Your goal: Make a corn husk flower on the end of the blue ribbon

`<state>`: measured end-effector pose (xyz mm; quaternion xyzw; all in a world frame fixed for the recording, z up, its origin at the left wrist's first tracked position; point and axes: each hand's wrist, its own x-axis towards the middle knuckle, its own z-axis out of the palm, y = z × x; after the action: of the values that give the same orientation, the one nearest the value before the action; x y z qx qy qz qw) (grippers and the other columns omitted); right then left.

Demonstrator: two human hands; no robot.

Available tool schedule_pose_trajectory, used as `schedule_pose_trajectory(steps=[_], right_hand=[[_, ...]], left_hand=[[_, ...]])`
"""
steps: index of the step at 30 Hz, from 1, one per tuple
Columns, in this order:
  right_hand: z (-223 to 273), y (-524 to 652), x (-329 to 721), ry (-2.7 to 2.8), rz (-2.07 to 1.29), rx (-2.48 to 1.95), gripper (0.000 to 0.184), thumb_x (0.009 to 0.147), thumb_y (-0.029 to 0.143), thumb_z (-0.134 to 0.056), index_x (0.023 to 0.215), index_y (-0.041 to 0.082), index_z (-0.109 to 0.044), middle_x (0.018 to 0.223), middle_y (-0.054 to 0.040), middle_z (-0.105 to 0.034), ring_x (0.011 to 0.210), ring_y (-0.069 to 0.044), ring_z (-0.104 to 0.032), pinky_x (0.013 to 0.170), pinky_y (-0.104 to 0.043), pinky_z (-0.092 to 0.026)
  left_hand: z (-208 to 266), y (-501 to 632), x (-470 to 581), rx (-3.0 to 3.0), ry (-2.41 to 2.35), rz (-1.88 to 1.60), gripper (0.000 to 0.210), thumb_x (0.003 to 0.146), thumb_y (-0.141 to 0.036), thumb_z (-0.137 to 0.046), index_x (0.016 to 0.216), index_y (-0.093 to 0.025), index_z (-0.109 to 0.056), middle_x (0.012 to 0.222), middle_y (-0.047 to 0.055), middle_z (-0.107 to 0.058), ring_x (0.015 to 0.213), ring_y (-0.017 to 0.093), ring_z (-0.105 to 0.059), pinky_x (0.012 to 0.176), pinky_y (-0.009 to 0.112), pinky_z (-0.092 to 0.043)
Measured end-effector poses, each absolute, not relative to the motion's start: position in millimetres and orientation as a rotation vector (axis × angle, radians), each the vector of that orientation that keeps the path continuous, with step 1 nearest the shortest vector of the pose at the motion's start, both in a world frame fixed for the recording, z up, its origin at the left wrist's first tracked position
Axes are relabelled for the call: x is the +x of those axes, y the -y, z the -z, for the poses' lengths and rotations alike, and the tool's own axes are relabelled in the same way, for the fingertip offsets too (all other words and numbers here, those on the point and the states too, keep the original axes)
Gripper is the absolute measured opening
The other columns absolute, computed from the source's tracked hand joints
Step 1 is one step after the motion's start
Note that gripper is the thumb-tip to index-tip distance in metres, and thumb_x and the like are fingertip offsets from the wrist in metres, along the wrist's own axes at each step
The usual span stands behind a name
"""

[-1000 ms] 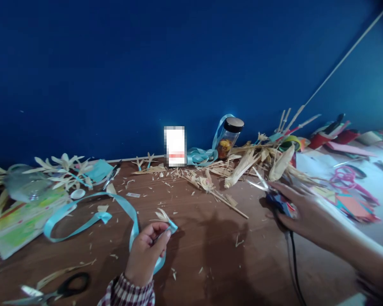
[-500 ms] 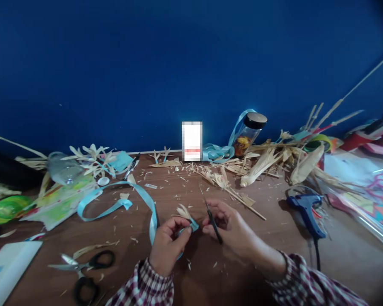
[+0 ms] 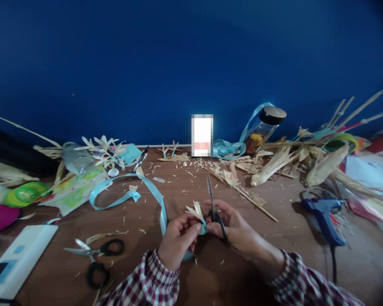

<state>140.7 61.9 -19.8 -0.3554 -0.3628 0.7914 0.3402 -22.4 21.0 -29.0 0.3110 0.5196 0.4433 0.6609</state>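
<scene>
My left hand [image 3: 178,242] pinches a small pale corn husk flower [image 3: 195,211], its petals pointing up above the fingertips. Light blue ribbon [image 3: 161,206] is at the flower's base and also curls across the table just left of that hand. My right hand [image 3: 239,231] holds small scissors [image 3: 211,197] with black handles, blades pointing up and away from me. The thumb and fingertips of this hand are at the ribbon below the flower, close to my left fingertips. Whether they grip it is hard to see.
Larger open scissors [image 3: 92,253] lie at the left, near a white power strip [image 3: 27,242]. A blue glue gun [image 3: 325,216] is on the right. Along the wall stand a black-lidded jar [image 3: 261,131], dried husks [image 3: 272,165] and a husk flower bunch [image 3: 104,148]. Scraps litter the table.
My right hand has come closer to the left, its fingertips now at the ribbon. The scissors' blades now stand more upright. The whole view has shifted, moving the scene rightward.
</scene>
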Motion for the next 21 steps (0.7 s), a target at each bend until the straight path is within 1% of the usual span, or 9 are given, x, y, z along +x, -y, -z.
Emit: schedule_pose_trajectory(steps=[3, 7, 11, 15, 21], right_hand=[[17.3, -58.6, 139.1, 0.882, -2.077, -0.919, 0.057, 0.062, 0.019, -0.081, 0.111, 0.021, -0.051, 0.085, 0.0003, -0.066, 0.073, -0.010, -0.058, 0.065, -0.021, -0.042], [16.1, -55.3, 135.8, 0.841, -2.060, -0.944, 0.055, 0.063, 0.023, -0.080, 0.110, 0.021, -0.052, 0.090, -0.0018, -0.067, 0.077, -0.013, -0.060, 0.066, -0.024, -0.044], [18.5, -53.0, 134.3, 0.812, -2.027, -0.961, 0.052, 0.065, 0.024, -0.079, 0.110, 0.022, -0.052, 0.087, -0.0003, -0.066, 0.073, -0.012, -0.060, 0.068, -0.024, -0.044], [18.0, -52.0, 133.9, 0.792, -2.026, -0.970, 0.053, 0.064, 0.024, -0.079, 0.109, 0.022, -0.052, 0.085, 0.0006, -0.065, 0.071, -0.011, -0.059, 0.067, -0.024, -0.044], [17.4, -51.4, 132.4, 0.781, -2.011, -0.985, 0.053, 0.065, 0.024, -0.079, 0.109, 0.022, -0.052, 0.083, 0.0013, -0.064, 0.069, -0.010, -0.058, 0.065, -0.023, -0.044]], left_hand=[[30.5, -20.5, -22.8, 0.701, -1.160, -0.970, 0.034, 0.069, -0.041, -0.069, 0.088, -0.014, -0.067, 0.055, -0.003, -0.051, 0.043, 0.005, -0.039, 0.037, 0.015, -0.033], [30.0, -20.1, -22.8, 0.712, -1.183, -0.974, 0.039, 0.067, -0.043, -0.070, 0.093, -0.013, -0.069, 0.052, -0.003, -0.050, 0.042, 0.005, -0.038, 0.038, 0.016, -0.034], [30.0, -19.7, -23.4, 0.714, -1.187, -0.991, 0.039, 0.067, -0.043, -0.071, 0.092, -0.014, -0.071, 0.054, -0.002, -0.051, 0.045, 0.006, -0.040, 0.039, 0.015, -0.032], [31.2, -19.7, -23.5, 0.681, -1.188, -0.983, 0.043, 0.068, -0.047, -0.070, 0.094, -0.013, -0.071, 0.051, -0.002, -0.050, 0.044, 0.006, -0.040, 0.038, 0.015, -0.031], [34.9, -19.1, -24.6, 0.690, -1.178, -0.975, 0.042, 0.070, -0.045, -0.069, 0.098, -0.015, -0.071, 0.053, -0.002, -0.051, 0.044, 0.006, -0.040, 0.039, 0.015, -0.032]])
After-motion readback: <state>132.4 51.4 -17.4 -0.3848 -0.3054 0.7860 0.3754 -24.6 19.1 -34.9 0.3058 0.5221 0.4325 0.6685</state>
